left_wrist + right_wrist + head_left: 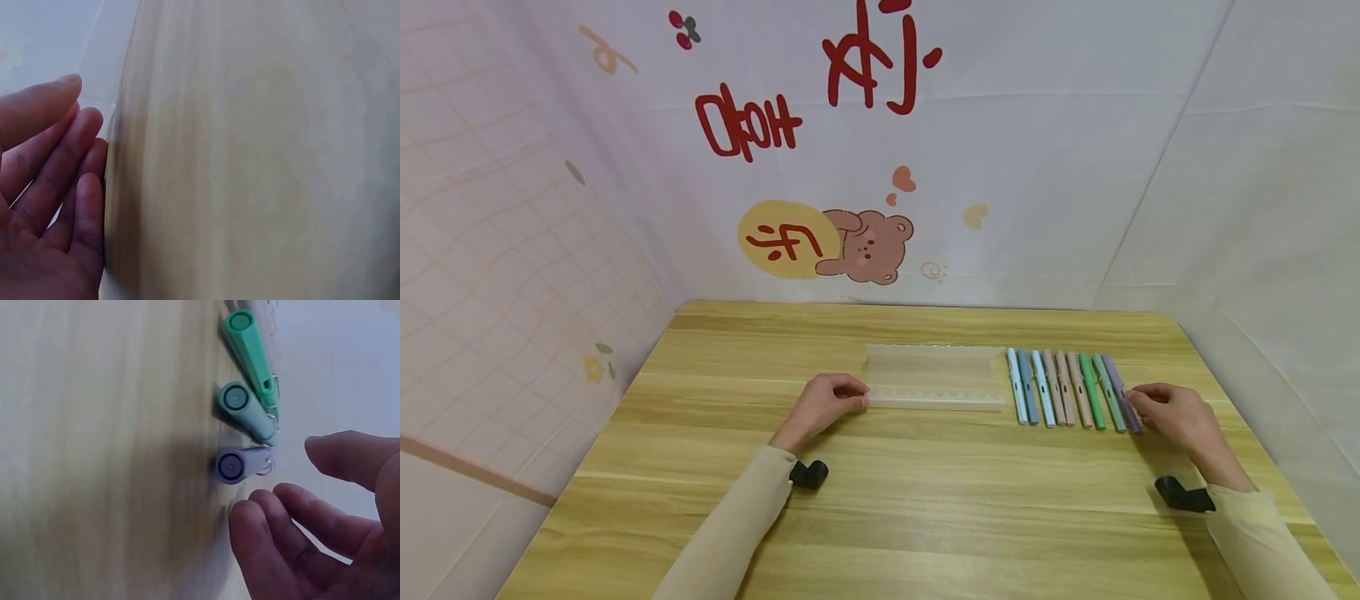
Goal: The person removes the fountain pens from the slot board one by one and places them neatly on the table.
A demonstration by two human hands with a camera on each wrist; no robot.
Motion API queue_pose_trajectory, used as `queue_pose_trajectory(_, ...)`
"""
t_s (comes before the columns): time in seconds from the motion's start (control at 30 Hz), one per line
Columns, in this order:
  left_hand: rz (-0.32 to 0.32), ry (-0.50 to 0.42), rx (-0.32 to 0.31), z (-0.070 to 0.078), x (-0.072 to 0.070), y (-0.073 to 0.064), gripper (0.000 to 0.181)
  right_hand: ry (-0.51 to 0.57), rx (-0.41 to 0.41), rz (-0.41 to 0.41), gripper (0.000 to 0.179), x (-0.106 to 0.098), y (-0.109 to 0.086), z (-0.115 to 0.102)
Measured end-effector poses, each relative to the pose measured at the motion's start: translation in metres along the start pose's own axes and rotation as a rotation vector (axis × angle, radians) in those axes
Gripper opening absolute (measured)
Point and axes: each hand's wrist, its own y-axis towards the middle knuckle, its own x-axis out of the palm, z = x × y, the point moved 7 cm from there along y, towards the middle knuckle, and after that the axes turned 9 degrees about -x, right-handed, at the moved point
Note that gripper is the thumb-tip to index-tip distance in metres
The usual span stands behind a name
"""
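My left hand is at the left end of a clear plastic pen tray, fingertips right at its front corner. In the left wrist view its fingers are fairly straight, with the thumb apart. Right of the tray, several capped pens lie side by side: light blue, blue, beige-brown, green, grey-green and purple. My right hand is at the purple pen on the row's right end. The right wrist view shows a gap between its thumb and fingers, which lie close beside the purple pen.
The wood-grain table meets a white printed cloth backdrop behind the tray and pens. Cloth walls also rise at left and right. A black wrist mount sits on the left wrist, another mount on the right.
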Motion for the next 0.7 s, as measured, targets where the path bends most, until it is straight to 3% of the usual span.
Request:
queue_pose_trajectory(0.23, -0.007, -0.022, -0.003, -0.004, -0.002, -0.005, 0.018, -0.009, -0.054, 0.049, 0.064, -0.001, -0.014, -0.021)
queue_pose_trajectory(0.53, -0.042, -0.041, -0.023, -0.007, -0.006, -0.014, 0.023, -0.009, -0.168, 0.206, 0.052, -0.002, -0.032, -0.067)
queue_pose_trajectory(0.7, -0.052, -0.030, -0.028, -0.008, -0.007, -0.018, 0.028, 0.008, -0.237, 0.227, 0.049, 0.001, -0.036, -0.092)
